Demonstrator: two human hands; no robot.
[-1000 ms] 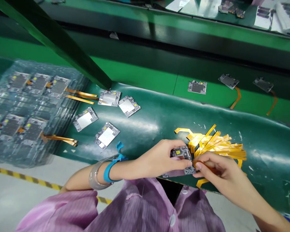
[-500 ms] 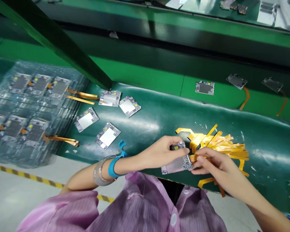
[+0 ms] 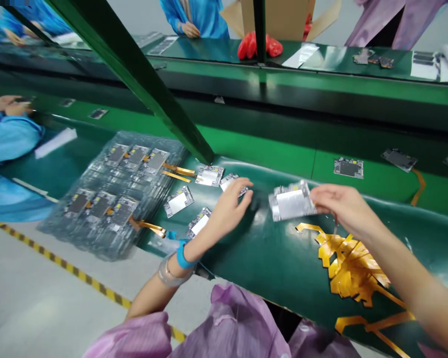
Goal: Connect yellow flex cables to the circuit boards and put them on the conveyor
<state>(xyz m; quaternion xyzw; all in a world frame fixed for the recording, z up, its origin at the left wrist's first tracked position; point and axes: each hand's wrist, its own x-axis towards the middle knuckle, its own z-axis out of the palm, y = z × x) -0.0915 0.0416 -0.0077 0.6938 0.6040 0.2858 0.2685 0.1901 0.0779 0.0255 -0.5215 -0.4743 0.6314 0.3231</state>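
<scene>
My right hand [image 3: 338, 206] pinches a circuit board [image 3: 291, 201] by its right end and holds it above the green mat. A silvery plate covers much of this board's face. My left hand [image 3: 229, 206] reaches left with thumb and fingers apart, over a loose circuit board [image 3: 229, 182] that it partly hides. Whether the fingertips touch that board I cannot tell. Close by lie more boards: one [image 3: 209, 175] behind, one [image 3: 178, 201] to the left and one [image 3: 199, 222] partly behind my wrist. Below my right hand spreads a heap of orange flex cables [image 3: 353, 268].
Stacked clear plastic trays [image 3: 93, 243] hold boards with flex cables at left. A slanted green post [image 3: 153, 94] rises behind them. Boards, including one [image 3: 348, 168], lie on the green belt [image 3: 283, 149]. A co-worker's blue sleeve [image 3: 11, 141] is at far left; others stand across.
My right hand has left the cable heap and lifted the board up and away. My left hand has let go of it and moved left to the loose boards. The view has swung left and up.
</scene>
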